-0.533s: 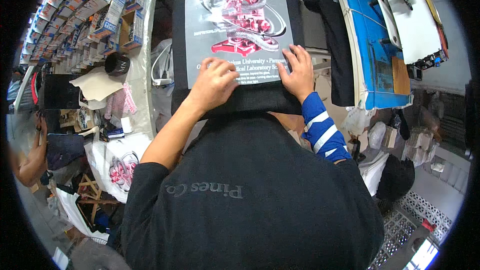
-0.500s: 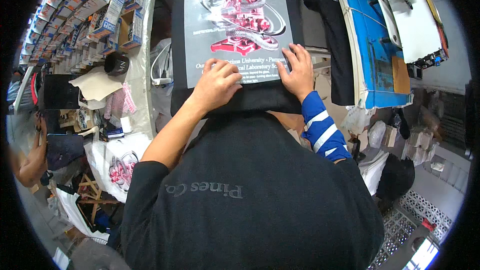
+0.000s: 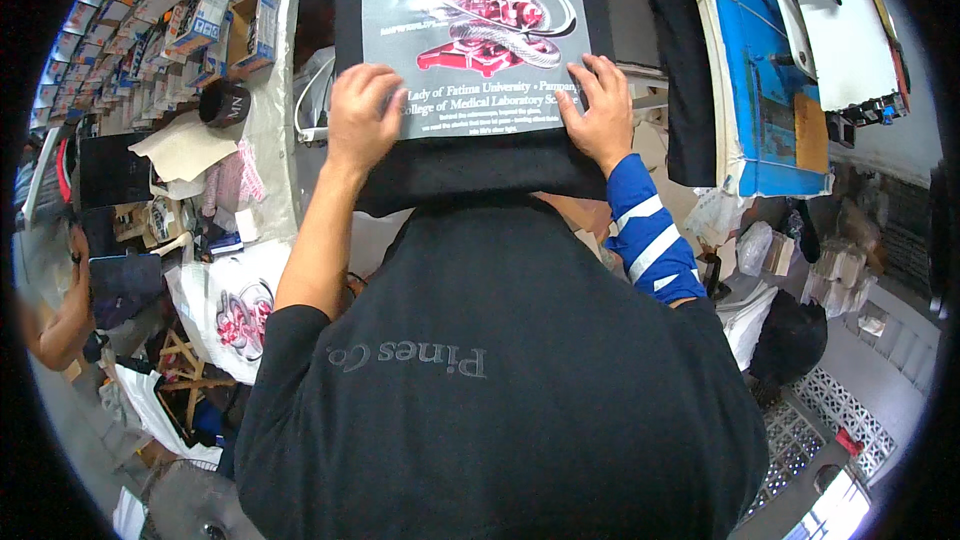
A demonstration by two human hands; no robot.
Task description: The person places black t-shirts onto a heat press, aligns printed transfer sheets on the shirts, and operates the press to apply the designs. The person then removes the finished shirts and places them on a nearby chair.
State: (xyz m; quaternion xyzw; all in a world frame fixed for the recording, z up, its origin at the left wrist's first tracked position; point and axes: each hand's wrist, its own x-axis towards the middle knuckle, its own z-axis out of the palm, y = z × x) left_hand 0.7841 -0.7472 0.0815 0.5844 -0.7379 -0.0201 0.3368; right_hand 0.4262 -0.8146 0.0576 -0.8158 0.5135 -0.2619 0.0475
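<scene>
A grey printed sheet (image 3: 470,30) with a red and silver design lies on a black garment (image 3: 470,175) spread over a board in front of me. My left hand (image 3: 362,118) presses flat on the sheet's lower left corner, fingers together. My right hand (image 3: 598,110), with a blue and white striped sleeve behind it, lies flat on the lower right edge, fingers spread. Neither hand grips anything. My black shirt (image 3: 500,390) fills the lower part of the view.
Shelves of small boxes (image 3: 150,10) line the left. A black cap (image 3: 225,103) and white printed cloth (image 3: 235,310) lie at the left. A blue table (image 3: 760,70) with a white machine (image 3: 840,20) stands at the right. Another person's arm (image 3: 60,320) shows at far left.
Both hands have shifted slightly on the sheet's lower edge; the left hand is blurred as it slides. The sheet and garment stay in place.
</scene>
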